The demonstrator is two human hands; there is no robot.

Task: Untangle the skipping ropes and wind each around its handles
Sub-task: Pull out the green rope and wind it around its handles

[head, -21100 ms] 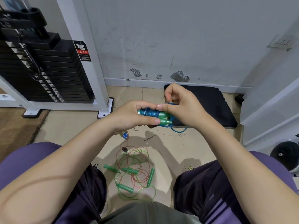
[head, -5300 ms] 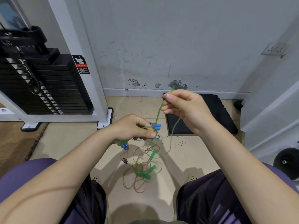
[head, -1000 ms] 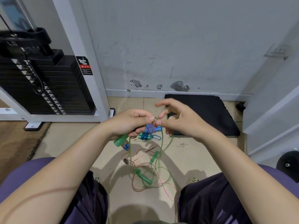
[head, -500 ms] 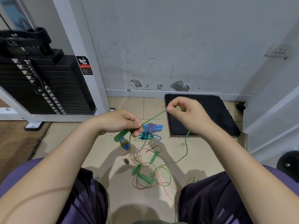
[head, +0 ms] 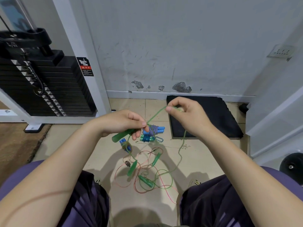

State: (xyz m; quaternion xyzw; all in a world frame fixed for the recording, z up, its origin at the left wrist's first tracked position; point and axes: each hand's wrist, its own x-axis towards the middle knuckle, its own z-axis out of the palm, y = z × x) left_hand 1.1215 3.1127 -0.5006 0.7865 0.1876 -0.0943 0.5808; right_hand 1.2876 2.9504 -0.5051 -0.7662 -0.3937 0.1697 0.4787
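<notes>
While the left hand (head: pixel 121 122) grips a green handle (head: pixel 120 136) in curled fingers, its free end pointing toward 8 o'clock, the right hand (head: pixel 186 113) pinches the green rope (head: pixel 155 115) between thumb and forefinger, up at 1 o'clock from the left. A short stretch of that rope runs taut between the two hands. From the right hand the rope also drops toward 6 o'clock, sagging down to the tiled floor (head: pixel 205 154), where it joins a loose tangle.

That tangle (head: pixel 147 174) lies between the person's knees, at 6 o'clock from the hands: green loops mixed with a thin pink rope (head: pixel 168 195), and three more green handles among them, one (head: pixel 132 168) hanging tilted, one (head: pixel 156 159) at 2 o'clock from it, one (head: pixel 146 181) lying flat in the loops.

Just below the left hand sit three wound bundles. A blue-handled bundle (head: pixel 153 129) wrapped in speckled cord lies at 3 o'clock of the left fingertips; a teal-wrapped bundle (head: pixel 147 138) lies just beside it at 6 o'clock; a third blue bundle (head: pixel 126 145) lies below the held handle.

A black mat (head: pixel 216 118) lies on the floor against the wall at 3 o'clock, partly behind the right hand. A black weight stack (head: pixel 49 89) in a white frame stands at 10 o'clock.
</notes>
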